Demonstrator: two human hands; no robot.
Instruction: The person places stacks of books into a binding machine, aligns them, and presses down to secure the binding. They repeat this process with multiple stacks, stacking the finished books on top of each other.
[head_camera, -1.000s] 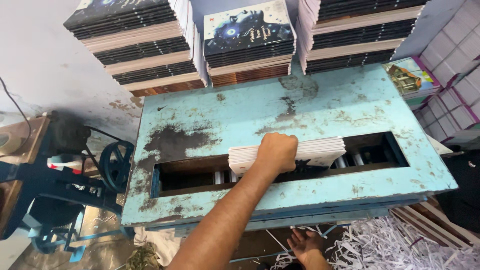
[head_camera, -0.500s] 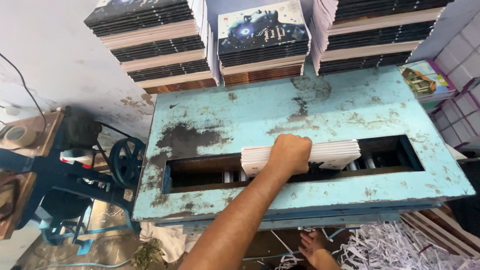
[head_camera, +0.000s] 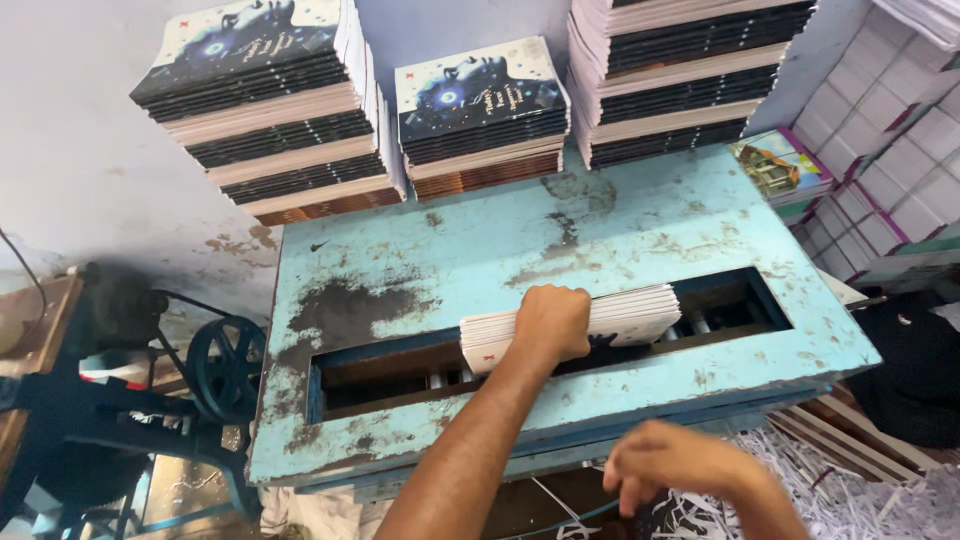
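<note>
My left hand (head_camera: 552, 322) presses down on a stack of thin white-edged books (head_camera: 640, 315) and grips it. The stack stands on edge in the long slot (head_camera: 390, 370) of a worn light-blue metal machine table (head_camera: 420, 260), with rollers showing under it. My right hand (head_camera: 680, 465) hovers, blurred, below the table's front edge with its fingers curled downward. Whether it holds anything is not visible.
Three tall piles of dark-covered books (head_camera: 480, 110) stand against the wall behind the table. A black flywheel and motor (head_camera: 225, 365) sit at the left. Shredded paper trimmings (head_camera: 860, 500) lie at the lower right, beside white boxes (head_camera: 900, 130) and a colourful book (head_camera: 775, 165).
My right hand has risen from low under the table edge to just in front of it. My left hand stays on the stack in the slot.
</note>
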